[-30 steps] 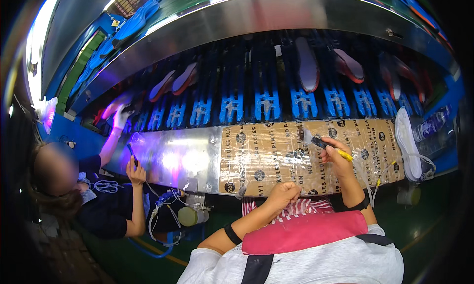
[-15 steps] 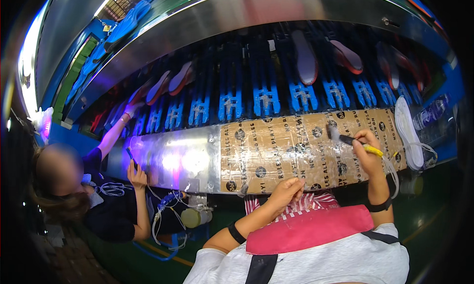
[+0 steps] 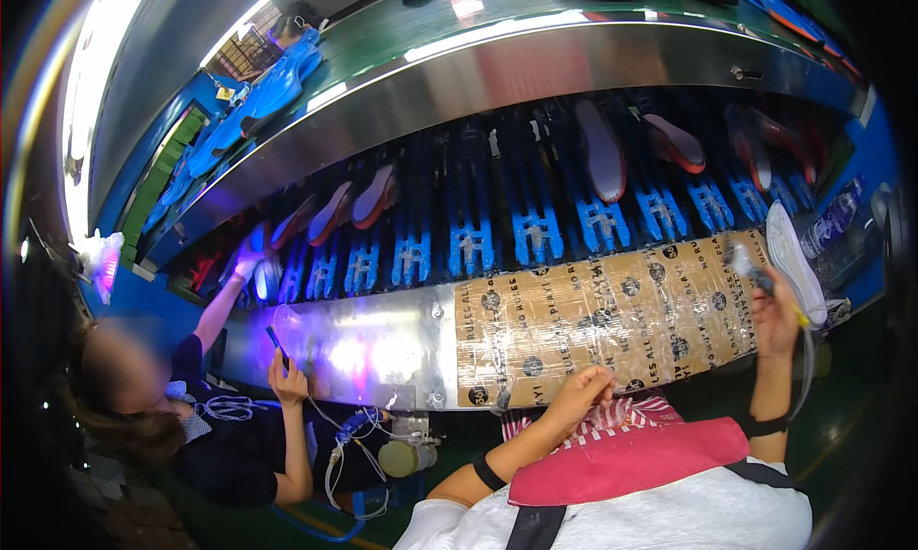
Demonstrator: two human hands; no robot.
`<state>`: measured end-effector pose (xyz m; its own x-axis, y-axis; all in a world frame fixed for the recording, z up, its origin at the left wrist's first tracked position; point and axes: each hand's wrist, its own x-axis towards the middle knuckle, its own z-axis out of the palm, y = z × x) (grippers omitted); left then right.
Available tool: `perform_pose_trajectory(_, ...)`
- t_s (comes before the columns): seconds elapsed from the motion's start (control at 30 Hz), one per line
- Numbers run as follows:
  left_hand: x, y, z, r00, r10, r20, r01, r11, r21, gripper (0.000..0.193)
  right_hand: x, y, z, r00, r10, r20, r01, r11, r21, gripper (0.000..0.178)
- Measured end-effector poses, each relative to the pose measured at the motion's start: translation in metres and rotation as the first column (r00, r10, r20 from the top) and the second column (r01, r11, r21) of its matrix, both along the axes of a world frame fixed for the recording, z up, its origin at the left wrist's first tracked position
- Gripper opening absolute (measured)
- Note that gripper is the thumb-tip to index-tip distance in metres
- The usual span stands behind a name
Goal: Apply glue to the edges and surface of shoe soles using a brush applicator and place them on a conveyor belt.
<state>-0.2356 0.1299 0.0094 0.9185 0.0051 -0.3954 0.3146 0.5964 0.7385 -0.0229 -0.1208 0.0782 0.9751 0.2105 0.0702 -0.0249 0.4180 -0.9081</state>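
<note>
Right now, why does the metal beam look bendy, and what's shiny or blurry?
In the head view, the fisheye lens curves the metal beam; in that head view, white-purple glare covers part of the metal plate, with smaller glints on the cardboard; head view again, the brush in the right hand looks blurry.

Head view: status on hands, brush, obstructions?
Right hand gripping brush, near right end of the cardboard. Left hand curled shut by cardboard's near edge, nothing visible in it. White sole close beside brush; contact unclear.
</note>
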Motion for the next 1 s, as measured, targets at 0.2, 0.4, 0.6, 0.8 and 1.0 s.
perform_pose_trajectory(0.2,-0.012,0.082,0.054,0.747,0.492,0.447,-0.662,0.487,0.571,0.018,-0.024,0.064,-0.018,0.978,0.179,-0.107,-0.184,0.982,-0.038,0.041)
perform_pose_trajectory(0.4,-0.046,0.232,0.192,0.363,0.44,0.821,-0.899,-0.066,0.433,0.043,-0.032,0.09,0.033,0.976,0.217,-0.008,-0.217,0.971,-0.098,0.038)
perform_pose_trajectory(0.6,-0.059,0.403,0.273,0.2,0.48,0.854,-0.861,-0.331,0.387,0.049,-0.053,0.091,0.045,0.977,0.209,0.03,-0.2,0.96,-0.198,0.037)
perform_pose_trajectory(0.8,-0.085,0.586,0.318,0.094,0.739,0.667,-0.888,-0.241,0.392,0.044,-0.072,0.101,0.044,0.989,0.135,0.055,-0.12,0.969,-0.217,0.035)
perform_pose_trajectory(1.0,-0.064,0.666,0.332,0.36,0.868,0.343,-0.852,0.156,0.5,0.039,-0.085,0.108,0.038,0.997,0.051,0.06,-0.038,0.979,-0.199,0.032)
